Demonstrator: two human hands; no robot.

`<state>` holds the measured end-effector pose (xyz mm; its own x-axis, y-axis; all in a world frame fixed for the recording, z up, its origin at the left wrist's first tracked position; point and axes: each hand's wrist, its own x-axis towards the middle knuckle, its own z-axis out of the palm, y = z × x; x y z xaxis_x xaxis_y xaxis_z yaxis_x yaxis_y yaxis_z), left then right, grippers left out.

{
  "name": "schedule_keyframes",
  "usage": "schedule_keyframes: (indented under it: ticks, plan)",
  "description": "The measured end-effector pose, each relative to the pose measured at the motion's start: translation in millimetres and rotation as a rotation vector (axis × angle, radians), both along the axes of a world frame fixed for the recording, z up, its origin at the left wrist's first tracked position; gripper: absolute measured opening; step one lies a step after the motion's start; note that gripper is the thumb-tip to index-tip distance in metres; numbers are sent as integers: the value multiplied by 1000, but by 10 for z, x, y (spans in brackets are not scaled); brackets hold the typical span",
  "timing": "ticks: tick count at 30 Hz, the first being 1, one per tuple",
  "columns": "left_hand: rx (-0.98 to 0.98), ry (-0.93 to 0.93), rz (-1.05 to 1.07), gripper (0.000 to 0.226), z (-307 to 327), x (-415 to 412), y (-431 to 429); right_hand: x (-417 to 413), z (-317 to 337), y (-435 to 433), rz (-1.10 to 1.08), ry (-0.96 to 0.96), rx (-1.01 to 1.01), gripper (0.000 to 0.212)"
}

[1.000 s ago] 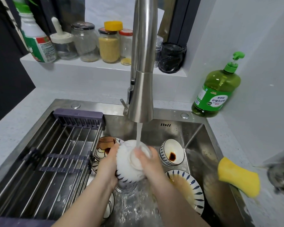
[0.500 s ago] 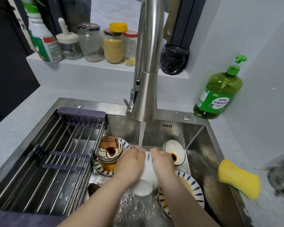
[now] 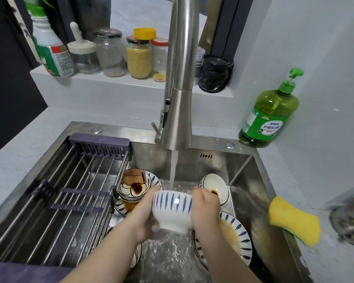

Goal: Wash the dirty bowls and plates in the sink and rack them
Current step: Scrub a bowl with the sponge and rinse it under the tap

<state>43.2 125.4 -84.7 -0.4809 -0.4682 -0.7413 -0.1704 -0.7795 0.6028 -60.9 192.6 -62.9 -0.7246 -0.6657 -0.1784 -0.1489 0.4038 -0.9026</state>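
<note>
Hands — left (image 3: 145, 213), right (image 3: 205, 209) — round upright striped bowl (image 3: 173, 211) under faucet (image 3: 179, 119)

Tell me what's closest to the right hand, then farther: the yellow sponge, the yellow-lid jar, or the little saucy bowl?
1. little saucy bowl, just behind the right hand holding the striped bowl.
2. yellow sponge, on the sink's right edge.
3. yellow-lid jar, on the back shelf.
</note>
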Motion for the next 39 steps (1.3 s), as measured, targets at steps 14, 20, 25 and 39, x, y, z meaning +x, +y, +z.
schedule_keyframes:
  ticks: [14,20,25,39]
  plan:
    - [-563,-87,-433,80,142,73,-15,-162,-86,-134,897,814,273,60]
    - [-595,-66,-254,42,66,-7,71,-299,-37,-231,726,658,320,30]
    - [-553,9,106,54,-8,10,112,-223,-157,-154,226,-118,225,25]
    - [-896,-430,-20,32,-85,155,136,-4,-159,-60,317,310,74,43]
